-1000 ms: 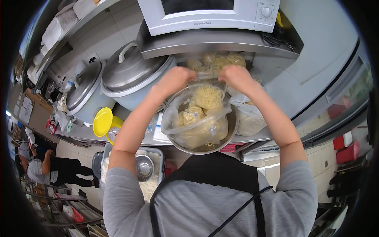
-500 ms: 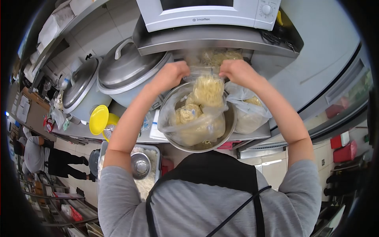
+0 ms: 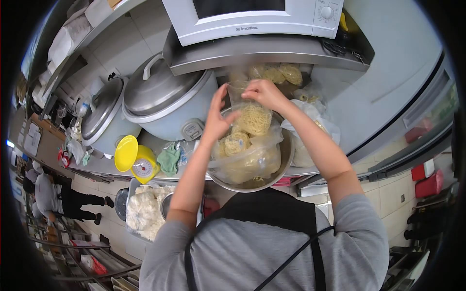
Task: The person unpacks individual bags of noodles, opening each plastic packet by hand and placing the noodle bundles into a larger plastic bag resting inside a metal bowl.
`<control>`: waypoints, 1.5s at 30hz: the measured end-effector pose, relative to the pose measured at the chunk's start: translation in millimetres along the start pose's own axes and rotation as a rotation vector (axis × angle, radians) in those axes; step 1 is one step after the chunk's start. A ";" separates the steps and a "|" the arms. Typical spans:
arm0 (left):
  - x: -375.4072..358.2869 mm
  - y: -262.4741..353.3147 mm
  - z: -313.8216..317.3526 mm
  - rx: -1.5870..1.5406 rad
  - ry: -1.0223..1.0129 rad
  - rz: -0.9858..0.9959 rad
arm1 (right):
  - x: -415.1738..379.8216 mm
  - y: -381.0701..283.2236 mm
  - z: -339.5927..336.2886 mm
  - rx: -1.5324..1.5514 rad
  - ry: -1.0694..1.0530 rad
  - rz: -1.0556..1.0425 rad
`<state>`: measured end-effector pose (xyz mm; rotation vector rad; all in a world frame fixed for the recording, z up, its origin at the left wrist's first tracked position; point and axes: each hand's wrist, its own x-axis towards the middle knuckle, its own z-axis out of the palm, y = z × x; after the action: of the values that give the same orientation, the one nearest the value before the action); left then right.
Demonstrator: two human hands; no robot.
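A small clear plastic bag of noodles [image 3: 256,119] hangs upright over a large metal bowl [image 3: 286,160]. Pinched at the top edge of that bag is my right hand [image 3: 264,93], its fingers closed on the plastic. My left hand [image 3: 219,115] is on the bag's left side with thumb and fingers apart; it appears not to grip anything. Inside the bowl lies a larger clear bag [image 3: 247,162] with more bundles of yellowish noodles [image 3: 236,143]. Behind my hands, several bagged noodle portions [image 3: 279,73] rest under the metal shelf.
Two big lidded cookers [image 3: 160,97] stand at left, near a yellow kitchen scale [image 3: 145,165] and a green cloth [image 3: 169,158]. Overhead, a microwave [image 3: 247,24] sits on a metal shelf [image 3: 267,52]. A white plastic bag [image 3: 310,131] is right of the bowl. Another person [image 3: 63,194] stands far left.
My left hand has let go of the bag's top edge and opened, dropping lower beside it. My right hand has moved left along the top of the bag.
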<state>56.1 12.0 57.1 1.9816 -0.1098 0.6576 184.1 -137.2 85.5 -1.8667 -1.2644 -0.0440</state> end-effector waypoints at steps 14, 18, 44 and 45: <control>-7.4 -13.9 -3.0 -1.131 0.602 -0.319 | -28.6 -82.8 69.6 -0.052 0.332 -0.300; -14.4 -0.6 18.4 -0.959 0.578 -0.202 | -31.8 -66.2 74.8 -0.050 0.398 -0.101; 3.2 -39.5 14.6 1.004 -0.069 -0.040 | 4.7 -45.6 90.9 1.417 0.441 0.495; 5.2 -42.0 14.1 1.038 -0.103 -0.069 | 2.7 -42.2 92.8 1.500 0.440 0.570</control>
<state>80.8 21.8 21.3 2.9938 0.3016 0.6196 115.0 -68.9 54.5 -0.7113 -0.1659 0.5983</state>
